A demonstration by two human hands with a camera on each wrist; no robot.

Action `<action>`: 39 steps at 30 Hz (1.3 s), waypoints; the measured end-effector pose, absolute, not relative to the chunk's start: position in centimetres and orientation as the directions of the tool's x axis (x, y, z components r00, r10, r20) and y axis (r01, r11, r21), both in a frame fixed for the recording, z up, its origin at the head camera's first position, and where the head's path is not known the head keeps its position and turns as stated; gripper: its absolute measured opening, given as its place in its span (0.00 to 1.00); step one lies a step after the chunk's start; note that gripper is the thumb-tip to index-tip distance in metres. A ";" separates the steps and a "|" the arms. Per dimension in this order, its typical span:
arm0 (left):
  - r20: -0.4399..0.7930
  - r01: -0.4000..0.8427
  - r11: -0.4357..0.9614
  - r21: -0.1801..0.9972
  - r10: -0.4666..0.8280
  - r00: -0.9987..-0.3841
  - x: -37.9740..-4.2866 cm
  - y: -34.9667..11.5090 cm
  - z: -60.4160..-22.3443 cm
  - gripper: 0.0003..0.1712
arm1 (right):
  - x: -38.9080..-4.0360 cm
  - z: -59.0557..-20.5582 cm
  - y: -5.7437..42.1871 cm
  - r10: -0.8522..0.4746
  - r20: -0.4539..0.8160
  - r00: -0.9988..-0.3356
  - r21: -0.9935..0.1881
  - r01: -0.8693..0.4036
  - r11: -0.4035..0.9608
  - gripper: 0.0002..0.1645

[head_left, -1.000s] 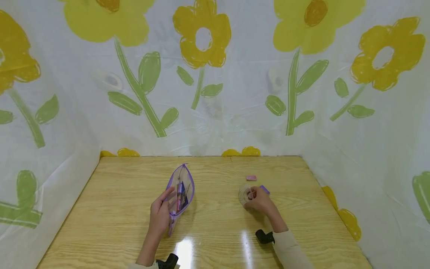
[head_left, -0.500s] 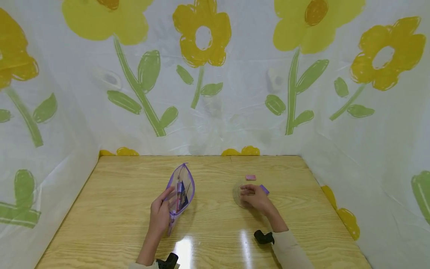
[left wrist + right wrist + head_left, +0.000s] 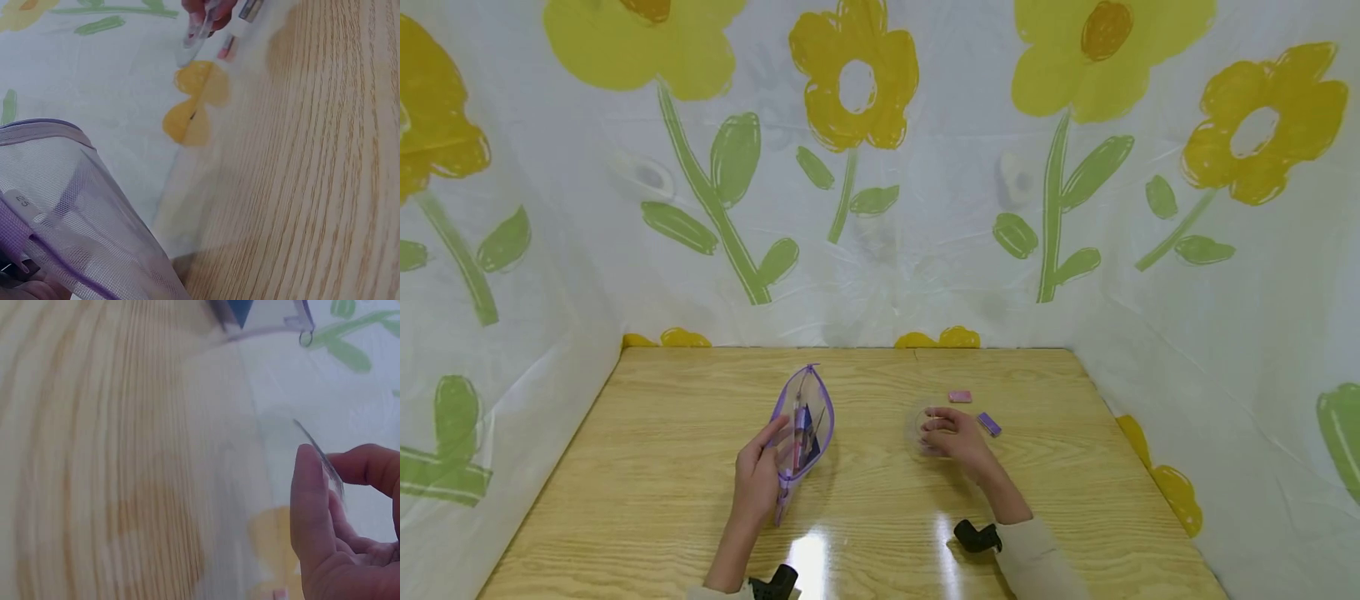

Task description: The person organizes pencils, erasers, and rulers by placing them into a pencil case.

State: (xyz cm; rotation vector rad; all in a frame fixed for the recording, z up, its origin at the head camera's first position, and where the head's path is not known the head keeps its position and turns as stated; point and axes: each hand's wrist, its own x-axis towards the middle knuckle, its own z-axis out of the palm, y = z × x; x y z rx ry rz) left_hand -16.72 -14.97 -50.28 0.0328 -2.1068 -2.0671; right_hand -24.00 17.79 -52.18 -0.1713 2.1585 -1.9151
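On the left of the head view, my left hand (image 3: 757, 479) grips a translucent mesh pencil pouch (image 3: 831, 437) with purple trim, its mouth gaping upward. Pens (image 3: 799, 425) and a dark blue pointed item (image 3: 812, 450) show inside. In the left wrist view the mesh side (image 3: 94, 206) fills the lower left. My right hand (image 3: 966, 450) pinches a clear, thin, rounded plastic piece, apparently a protractor (image 3: 917, 429), above the table. It appears nearly edge-on in the right wrist view (image 3: 317, 450), between thumb and fingers.
Behind and to the right of my right hand lie a small pink block (image 3: 959, 397) and a small purple block (image 3: 989, 424). Both rest on the wooden table (image 3: 685, 433). Flower-printed white cloth (image 3: 947, 250) walls the back and sides.
My right hand has carried the protractor left, away from the purple block, which now shows fully. The left hand and the pouch have stayed in place.
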 end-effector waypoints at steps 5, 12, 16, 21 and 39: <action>0.121 0.117 0.035 0.992 -0.148 -0.982 -16.6 -15.0 -50.3 0.30 | -24.0 -52.4 16.0 -0.255 -0.087 -0.963 -0.996 0.078 0.046 0.31; 0.122 0.117 0.040 0.992 -0.151 -0.981 -16.6 -15.0 -50.2 0.30 | -23.7 -52.0 14.0 -0.260 -0.067 -0.963 -0.997 0.076 -0.024 0.31; 0.121 0.117 0.039 0.992 -0.140 -0.983 -16.5 -15.1 -50.2 0.30 | -23.4 -51.5 12.9 -0.289 -0.065 -0.955 -0.994 0.086 -0.063 0.30; 0.108 0.104 0.038 0.994 -0.124 -0.986 -16.4 -15.3 -50.1 0.31 | -23.3 -50.8 11.5 -0.323 -0.045 -0.945 -0.991 0.083 -0.104 0.29; 0.146 0.142 0.041 0.989 -0.158 -0.977 -16.8 -14.9 -50.4 0.29 | -23.3 -47.1 5.4 -0.344 0.063 -0.937 -0.991 -0.018 -0.133 0.29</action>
